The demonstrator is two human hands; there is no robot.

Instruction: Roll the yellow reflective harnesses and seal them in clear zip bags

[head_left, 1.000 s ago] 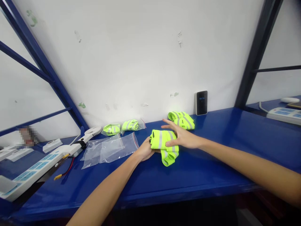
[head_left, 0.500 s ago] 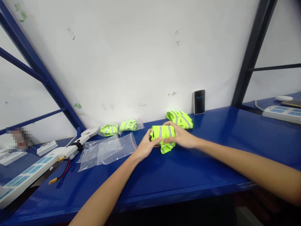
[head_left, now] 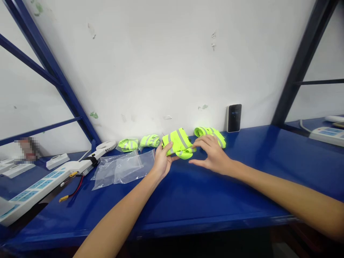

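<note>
A neon-yellow reflective vest [head_left: 176,141], folded into a bundle with grey stripes, is raised just over the blue table [head_left: 188,200]. My left hand [head_left: 162,159] grips its left end, thumb on the near face. Beside its right end, my right hand [head_left: 212,156] has thumb and fingers spread apart, the fingertips close to the fabric; I cannot tell whether they touch it. A second rolled vest [head_left: 219,136] lies behind my right hand. To the left, clear zip bags [head_left: 129,166] lie flat, and two bagged yellow bundles [head_left: 128,144] sit against the wall.
A power strip [head_left: 34,191] runs along the left, with a small white fan [head_left: 106,146] and a red-black cable [head_left: 79,186] by it. A black-fronted device [head_left: 234,118] stands at the wall. Another power strip [head_left: 328,135] lies far right, past the dark post.
My right hand has let go of the folded vest and opened beside it. The vest has tilted and lifted slightly in my left hand. The camera view has shifted slightly left.
</note>
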